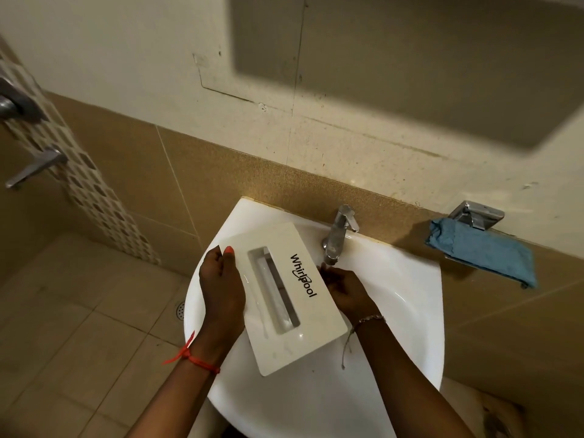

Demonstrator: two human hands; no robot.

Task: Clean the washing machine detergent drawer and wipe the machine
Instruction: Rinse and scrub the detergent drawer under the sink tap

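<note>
The white detergent drawer (290, 298), its front panel marked Whirlpool facing up, is held over the white sink (407, 298). My left hand (221, 286) grips its left edge, thumb on top. My right hand (346, 292) holds the right edge from behind, its fingertips just under the spout of the chrome tap (338, 238); most of its fingers are hidden by the panel. The drawer's body below the panel is out of sight. A folded blue cloth (483, 254) lies on a chrome wall shelf to the right of the sink.
Tan wall tiles stand behind the sink. A tiled floor with a round drain (180, 309) lies to the left. Chrome shower fittings (34, 167) stick out of the left wall. The wall shelf's metal bracket (477, 214) is above the cloth.
</note>
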